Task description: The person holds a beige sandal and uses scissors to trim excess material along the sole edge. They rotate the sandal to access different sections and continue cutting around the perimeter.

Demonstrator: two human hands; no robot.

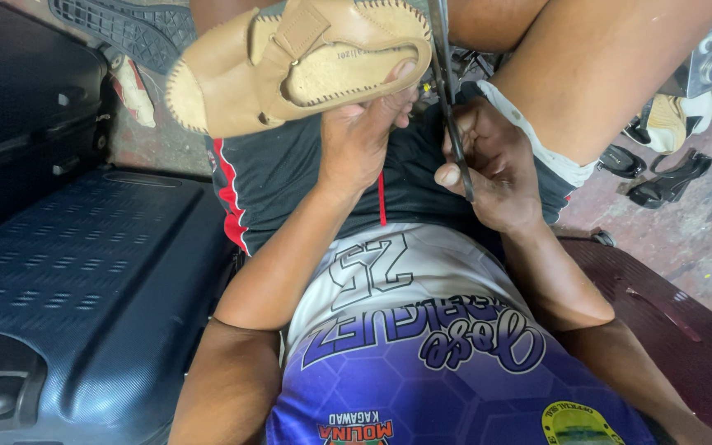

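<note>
My left hand [362,136] holds a tan leather sandal [290,62] up by its heel end, thumb pressed on the insole edge. The sandal has a stitched rim, a strap with a small buckle and a wide toe band. My right hand [488,165] grips a pair of dark scissors [449,91], whose blades run upward beside the sandal's heel, close to its edge. Both hands are raised over my lap, above dark shorts and a white and purple jersey.
A dark blue hard-shell suitcase [76,280] lies at my left, with a black case [18,91] behind it. A dark red plastic seat [669,321] is at my right. Black sandals [669,177] and other shoes [686,115] lie on the concrete floor beyond my bare knee.
</note>
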